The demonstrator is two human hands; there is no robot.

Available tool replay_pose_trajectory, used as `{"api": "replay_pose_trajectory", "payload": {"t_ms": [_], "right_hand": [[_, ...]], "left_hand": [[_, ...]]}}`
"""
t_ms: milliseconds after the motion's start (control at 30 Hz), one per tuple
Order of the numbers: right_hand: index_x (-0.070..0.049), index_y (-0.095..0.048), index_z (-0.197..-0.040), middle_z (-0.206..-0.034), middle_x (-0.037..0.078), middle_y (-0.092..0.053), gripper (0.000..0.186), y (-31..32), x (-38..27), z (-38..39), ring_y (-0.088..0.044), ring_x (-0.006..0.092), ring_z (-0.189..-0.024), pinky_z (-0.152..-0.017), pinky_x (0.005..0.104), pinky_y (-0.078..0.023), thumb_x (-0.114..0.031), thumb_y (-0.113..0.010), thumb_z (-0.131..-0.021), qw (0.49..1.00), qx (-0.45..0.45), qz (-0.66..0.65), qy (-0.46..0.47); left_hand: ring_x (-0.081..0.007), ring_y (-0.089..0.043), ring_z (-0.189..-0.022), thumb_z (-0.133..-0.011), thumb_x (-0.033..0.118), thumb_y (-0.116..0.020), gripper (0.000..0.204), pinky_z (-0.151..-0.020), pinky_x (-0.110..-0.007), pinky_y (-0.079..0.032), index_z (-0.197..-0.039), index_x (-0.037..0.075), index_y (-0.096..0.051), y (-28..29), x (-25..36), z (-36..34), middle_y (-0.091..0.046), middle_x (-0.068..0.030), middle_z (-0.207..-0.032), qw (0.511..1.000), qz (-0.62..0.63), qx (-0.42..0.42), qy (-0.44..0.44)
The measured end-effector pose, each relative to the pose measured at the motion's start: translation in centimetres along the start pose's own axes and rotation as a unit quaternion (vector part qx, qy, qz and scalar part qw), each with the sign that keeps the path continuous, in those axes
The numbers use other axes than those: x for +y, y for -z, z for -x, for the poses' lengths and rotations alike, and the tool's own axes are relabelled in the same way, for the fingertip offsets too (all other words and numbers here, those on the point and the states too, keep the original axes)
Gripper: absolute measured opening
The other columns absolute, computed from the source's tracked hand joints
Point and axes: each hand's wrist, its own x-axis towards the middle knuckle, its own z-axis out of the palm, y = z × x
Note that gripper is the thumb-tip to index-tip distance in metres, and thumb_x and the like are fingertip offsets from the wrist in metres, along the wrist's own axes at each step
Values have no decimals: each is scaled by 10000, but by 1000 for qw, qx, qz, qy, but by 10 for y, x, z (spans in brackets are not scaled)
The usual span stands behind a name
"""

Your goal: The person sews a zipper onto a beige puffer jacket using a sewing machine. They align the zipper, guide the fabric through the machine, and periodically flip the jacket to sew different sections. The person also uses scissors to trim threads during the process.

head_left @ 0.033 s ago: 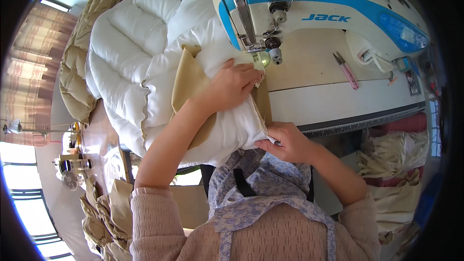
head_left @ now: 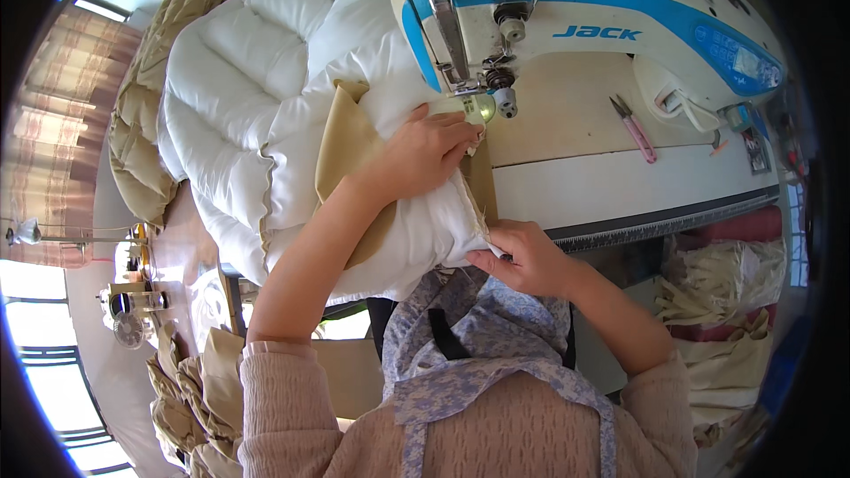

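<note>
My left hand (head_left: 434, 146) grips and presses the layered edge of a white quilted padded piece (head_left: 230, 80) just under the needle area (head_left: 474, 102) of a white and blue sewing machine (head_left: 567, 0), its fingers curled. Lower right, my right hand (head_left: 518, 261) pinches the corner of that same edge, where a frayed beige seam shows. A beige fabric piece (head_left: 345, 142) lies over the padding beneath my left wrist. A strip of beige fabric also shows along the seam, partly hidden by my hands.
Pink-handled scissors (head_left: 633, 128) lie on the machine bed, above a long ruler strip (head_left: 655, 217). Beige quilted material (head_left: 142, 142) is heaped behind the padding. Beige fabric piles (head_left: 177, 389) sit lower left, bundled pieces (head_left: 708, 283) at the right. A small fan (head_left: 128, 327) stands on the left table.
</note>
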Motion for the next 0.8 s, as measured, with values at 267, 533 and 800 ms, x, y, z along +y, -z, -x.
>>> {"api": "replay_pose_trajectory", "payload": {"t_ms": [267, 533, 800], "right_hand": [[-10, -664, -1221, -1216, 122, -642, 325, -8, -5, 23, -626, 223, -1128, -972, 348, -475, -214, -708, -973, 982, 75, -170, 18], [7, -697, -1187, -1314, 73, -620, 284, -11, -1, 25, -588, 192, -1201, -1020, 331, -444, -195, -696, -988, 957, 100, -274, 2], [18, -712, -1168, -1235, 74, -671, 257, -18, 0, 27, -605, 161, -1152, -1005, 311, -447, -163, -685, -988, 970, 108, -220, -7]], "left_hand": [[-273, -675, -797, -997, 50, -582, 157, -693, -351, -530, -1049, -46, -695, 16, 91, 61, -689, -147, -894, 943, 105, 293, 120], [-179, -600, -639, -1099, 178, -434, 260, -567, -302, -499, -1143, -24, -593, -52, 117, 152, -625, -84, -820, 524, 772, 237, 269], [-190, -632, -1139, -1080, 132, -465, 310, -959, -351, -537, -1377, 58, -506, -68, 96, 124, -611, -55, -1305, 491, 723, 438, 209]]}}
